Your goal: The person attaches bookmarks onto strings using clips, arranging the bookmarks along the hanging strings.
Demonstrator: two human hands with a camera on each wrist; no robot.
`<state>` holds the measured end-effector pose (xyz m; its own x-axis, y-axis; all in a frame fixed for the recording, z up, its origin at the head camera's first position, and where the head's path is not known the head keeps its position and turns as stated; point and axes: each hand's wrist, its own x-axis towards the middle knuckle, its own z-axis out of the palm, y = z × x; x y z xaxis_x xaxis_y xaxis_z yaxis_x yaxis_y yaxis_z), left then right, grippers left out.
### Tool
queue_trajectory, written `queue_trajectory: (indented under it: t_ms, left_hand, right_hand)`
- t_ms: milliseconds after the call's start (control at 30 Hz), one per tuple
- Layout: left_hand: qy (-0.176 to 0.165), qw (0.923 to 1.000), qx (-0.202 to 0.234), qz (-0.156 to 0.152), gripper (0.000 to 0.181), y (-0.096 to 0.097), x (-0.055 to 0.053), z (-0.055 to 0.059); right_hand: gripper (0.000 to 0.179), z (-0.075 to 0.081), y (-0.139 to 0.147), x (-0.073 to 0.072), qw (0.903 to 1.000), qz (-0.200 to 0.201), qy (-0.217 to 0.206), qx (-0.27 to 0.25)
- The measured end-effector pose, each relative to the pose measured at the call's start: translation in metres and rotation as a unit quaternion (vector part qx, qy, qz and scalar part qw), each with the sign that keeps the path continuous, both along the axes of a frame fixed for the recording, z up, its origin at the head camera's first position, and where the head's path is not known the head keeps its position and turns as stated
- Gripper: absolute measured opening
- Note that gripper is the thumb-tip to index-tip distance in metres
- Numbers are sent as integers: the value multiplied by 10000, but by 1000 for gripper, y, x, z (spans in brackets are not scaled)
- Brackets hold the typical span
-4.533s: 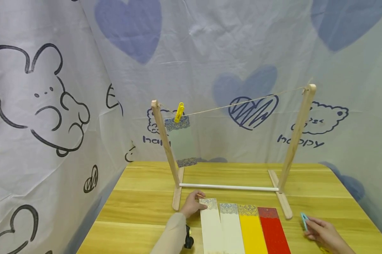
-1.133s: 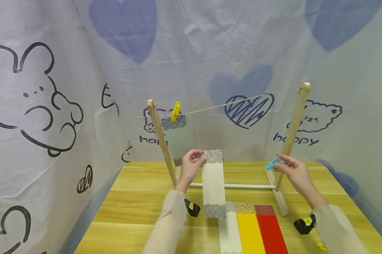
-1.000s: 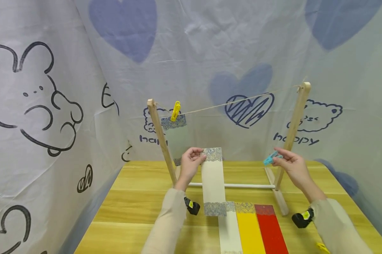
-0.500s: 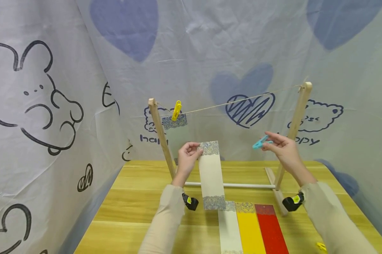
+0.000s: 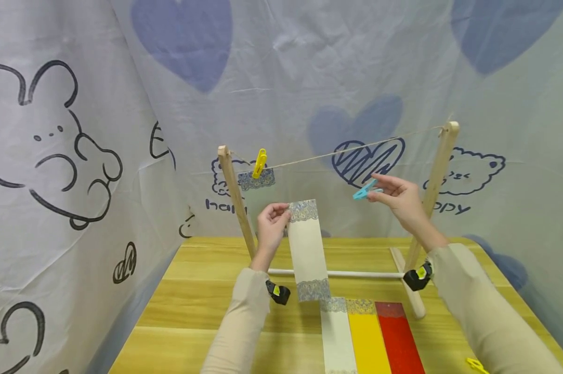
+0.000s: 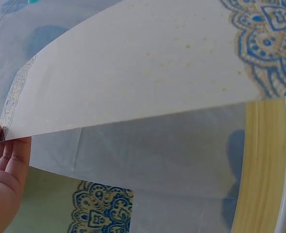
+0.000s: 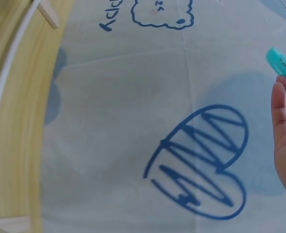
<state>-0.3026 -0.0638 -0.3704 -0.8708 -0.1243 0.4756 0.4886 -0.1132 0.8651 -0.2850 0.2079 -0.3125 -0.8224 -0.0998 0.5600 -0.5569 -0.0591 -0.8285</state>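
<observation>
My left hand pinches the upper left corner of a cream paper strip with patterned bands at both ends. The strip hangs in the air before the rack, slightly tilted, its lower band just above the strips on the table. In my right hand a light blue clothespin is pinched between thumb and fingers, below the string and right of the strip. A yellow clothespin clips a pale green strip to the string's left end; the lower part of that strip is hidden.
The wooden rack's posts stand on feet joined by a white rod. On the table lie a whitish strip, a yellow strip and a red strip. Another yellow clothespin lies near my right sleeve.
The cream strip has come off the table in my left hand and keeps rising, a little leftward. My right hand has lifted the blue clothespin up and left toward the string.
</observation>
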Motion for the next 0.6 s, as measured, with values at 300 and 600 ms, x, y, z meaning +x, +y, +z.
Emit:
queue_trajectory:
  t_ms: [300,600]
  left_hand:
    - [182,9995,-172,170,15,-4,2,10]
    - [752,9951,-514,395,13,-6,22,38]
  right_hand:
    - [43,30,-18,-4,9981,-369,297,406]
    - [45,48,-41,-5,9978,-216,541,332]
